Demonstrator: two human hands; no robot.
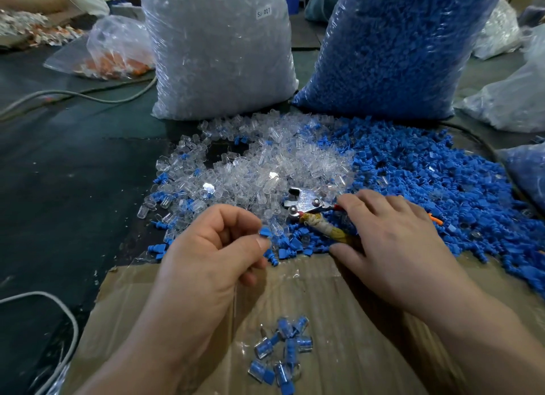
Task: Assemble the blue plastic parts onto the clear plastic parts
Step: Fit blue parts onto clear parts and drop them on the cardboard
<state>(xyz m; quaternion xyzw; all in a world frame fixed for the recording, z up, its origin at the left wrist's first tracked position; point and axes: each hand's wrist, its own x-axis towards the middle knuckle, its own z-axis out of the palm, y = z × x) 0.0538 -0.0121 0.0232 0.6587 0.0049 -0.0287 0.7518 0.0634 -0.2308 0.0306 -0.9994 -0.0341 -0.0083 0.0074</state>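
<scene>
Head view, nearest first: a small heap of finished pieces point(283, 350) lies on a sheet of brown cardboard point(339, 306), each one a clear, boxy shell with a blue insert showing through its walls. Above it the left hand point(212, 253) pinches one blue part point(264, 233) between thumb and forefinger (a small flat tab is all that shows), the other fingers curled in. The right hand point(392, 235) lies spread and loose over the handles of metal pliers point(306, 203), its forefinger touching the red handle and its thumb beside the cloth-wrapped one, gripping nothing firmly. Beyond the cardboard's edge the loose stock is spread on the dark table: a pile of clear parts point(265, 164), glassy little caps, on the left, and a pile of blue parts point(427, 173), ribbed plugs with tabs, on the right, the two mingling where they meet. Farthest back stand a full bag of clear parts point(218, 55) and a full bag of blue parts point(392, 46), side by side.
</scene>
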